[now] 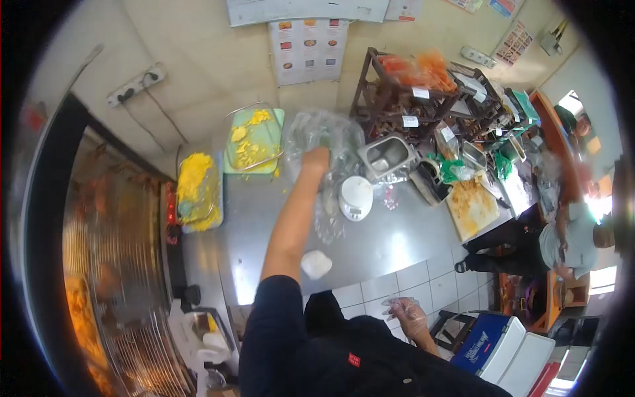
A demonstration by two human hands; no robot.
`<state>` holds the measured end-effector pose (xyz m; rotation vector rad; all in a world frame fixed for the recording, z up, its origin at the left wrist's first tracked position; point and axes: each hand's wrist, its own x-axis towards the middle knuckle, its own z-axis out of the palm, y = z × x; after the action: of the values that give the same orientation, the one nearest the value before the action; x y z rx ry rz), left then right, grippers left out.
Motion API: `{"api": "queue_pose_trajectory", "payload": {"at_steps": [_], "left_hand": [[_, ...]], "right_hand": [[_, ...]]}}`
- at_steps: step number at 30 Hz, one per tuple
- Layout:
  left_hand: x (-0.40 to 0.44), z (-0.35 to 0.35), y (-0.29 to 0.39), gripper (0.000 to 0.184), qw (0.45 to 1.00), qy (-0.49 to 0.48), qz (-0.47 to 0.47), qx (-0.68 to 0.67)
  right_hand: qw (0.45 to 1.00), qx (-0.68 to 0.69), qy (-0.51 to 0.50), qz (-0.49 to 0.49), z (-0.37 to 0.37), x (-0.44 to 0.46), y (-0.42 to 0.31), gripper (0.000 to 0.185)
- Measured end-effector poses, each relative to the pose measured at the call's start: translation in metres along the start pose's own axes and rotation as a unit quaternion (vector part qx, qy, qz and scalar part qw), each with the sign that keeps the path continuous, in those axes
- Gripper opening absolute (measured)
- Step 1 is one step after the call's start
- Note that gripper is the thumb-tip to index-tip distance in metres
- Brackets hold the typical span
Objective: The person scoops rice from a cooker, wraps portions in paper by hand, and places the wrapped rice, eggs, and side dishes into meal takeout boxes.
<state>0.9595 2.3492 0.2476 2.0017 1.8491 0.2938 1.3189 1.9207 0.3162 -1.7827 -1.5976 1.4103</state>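
My left hand reaches over the steel table into a heap of clear plastic bags; its fingers are hidden in the plastic. My right hand wears a clear plastic glove and hangs beside my body, past the table's front edge. Its fingers are partly spread and hold nothing I can see. A white round kitchen scale stands just right of the bags, and a steel container is behind it. A small white bundle lies near the front edge.
Left are a green tray with yellow pieces and another tray of yellow food. A rack, a stained cutting board and a knife stand right. A glass display cabinet borders the left. Another person stands far right.
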Motion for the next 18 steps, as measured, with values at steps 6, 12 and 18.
{"api": "queue_pose_trajectory", "payload": {"at_steps": [6, 12, 18], "left_hand": [[-0.014, -0.018, 0.007, 0.038, 0.98, 0.073, 0.156, 0.099], [0.02, 0.007, -0.01, 0.038, 0.992, 0.066, 0.087, -0.067], [-0.006, -0.025, 0.031, 0.034, 0.979, 0.161, 0.107, 0.062]], "right_hand": [[0.992, 0.003, 0.126, 0.029, -0.026, 0.064, -0.049, 0.032], [0.994, -0.027, 0.103, 0.016, -0.06, 0.123, -0.081, 0.03], [0.993, 0.045, 0.096, -0.058, -0.111, 0.169, -0.078, 0.029]]}}
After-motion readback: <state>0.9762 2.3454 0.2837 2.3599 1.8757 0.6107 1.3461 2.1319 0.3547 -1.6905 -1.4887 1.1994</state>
